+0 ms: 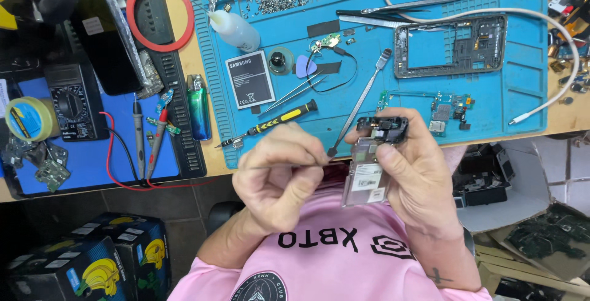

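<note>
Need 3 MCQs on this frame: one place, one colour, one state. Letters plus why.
1. Where is the green translucent plastic lighter?
A. Beside the left edge of the blue silicone work mat
B. In a cardboard box
C. In a hand

2. What colour is the flat plastic ring at top left?
A. Yellow
B. Red
C. White

3. What is the right hand doing?
A. Resting empty
B. Holding a screwdriver
C. Gripping the silver rectangular phone assembly

Key: 1 A, it lies just off the mat's left edge. 2 B, its band is plainly red. 3 C, fingers wrap the assembly.
</note>
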